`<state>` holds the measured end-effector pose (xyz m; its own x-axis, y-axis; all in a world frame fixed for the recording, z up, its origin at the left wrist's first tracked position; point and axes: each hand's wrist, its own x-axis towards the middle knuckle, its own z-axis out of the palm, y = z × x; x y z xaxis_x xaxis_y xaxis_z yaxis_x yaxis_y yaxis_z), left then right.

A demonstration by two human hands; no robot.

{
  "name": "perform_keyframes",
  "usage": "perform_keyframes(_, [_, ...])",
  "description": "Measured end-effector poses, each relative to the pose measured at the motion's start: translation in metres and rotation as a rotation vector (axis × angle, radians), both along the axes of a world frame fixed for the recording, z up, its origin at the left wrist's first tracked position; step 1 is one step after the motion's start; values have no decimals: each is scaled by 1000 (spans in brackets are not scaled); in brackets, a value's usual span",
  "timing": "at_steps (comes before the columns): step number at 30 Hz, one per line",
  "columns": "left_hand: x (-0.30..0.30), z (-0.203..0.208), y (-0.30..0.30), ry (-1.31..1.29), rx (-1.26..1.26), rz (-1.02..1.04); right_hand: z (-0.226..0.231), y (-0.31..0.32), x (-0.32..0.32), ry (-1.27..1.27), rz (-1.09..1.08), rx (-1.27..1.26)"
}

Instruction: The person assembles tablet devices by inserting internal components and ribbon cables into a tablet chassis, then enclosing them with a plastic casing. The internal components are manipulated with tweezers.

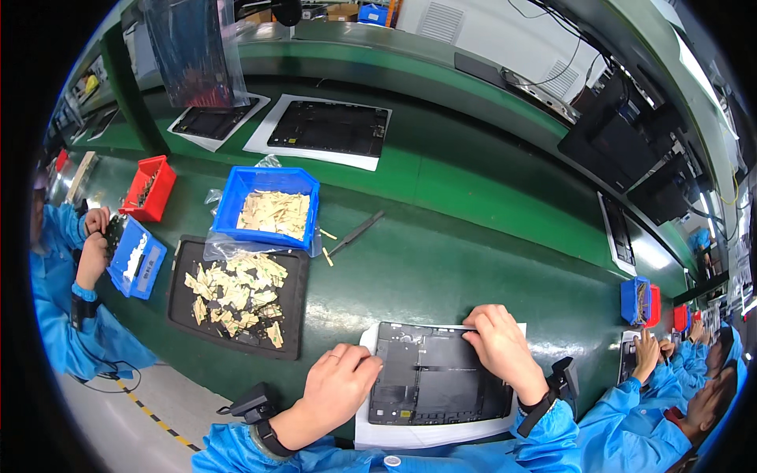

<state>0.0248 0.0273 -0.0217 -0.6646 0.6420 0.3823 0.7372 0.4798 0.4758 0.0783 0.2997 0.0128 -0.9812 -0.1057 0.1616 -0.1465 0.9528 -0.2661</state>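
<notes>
A flat black tablet housing (441,386) lies on a white sheet (371,437) in front of me. My left hand (335,388) has its fingers bent together at the housing's left edge, gripping it there. At the upper right edge, my right hand (505,351) holds thumb and forefinger close in a pinch. Whatever sits between those fingertips is too small or hidden to make out. Left of my hands, a black tray (181,296) carries a heap of cream-coloured strips (236,292). Behind it, a blue bin (264,173) contains more such strips.
Dark tweezers (359,232) lie beside the blue bin. Two more black housings (327,126) (211,120) rest on white sheets at the back. A red bin (158,189) and a tilted blue bin (146,268) stand left, near a co-worker's hands (93,252). Other people work at right.
</notes>
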Motion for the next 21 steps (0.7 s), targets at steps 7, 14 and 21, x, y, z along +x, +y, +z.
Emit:
perform_keyframes(7, [-7, -2, 0, -38, -30, 127, -4, -7, 0, -57, -11, 26])
perform_keyframes(14, [-14, -14, 6, -100, -159, 139, 1, -2, -1, -153, -32, -224])
perform_keyframes(21, [-18, -3, 3, 43, 21, 314, 1, -21, 1, -64, -51, -255])
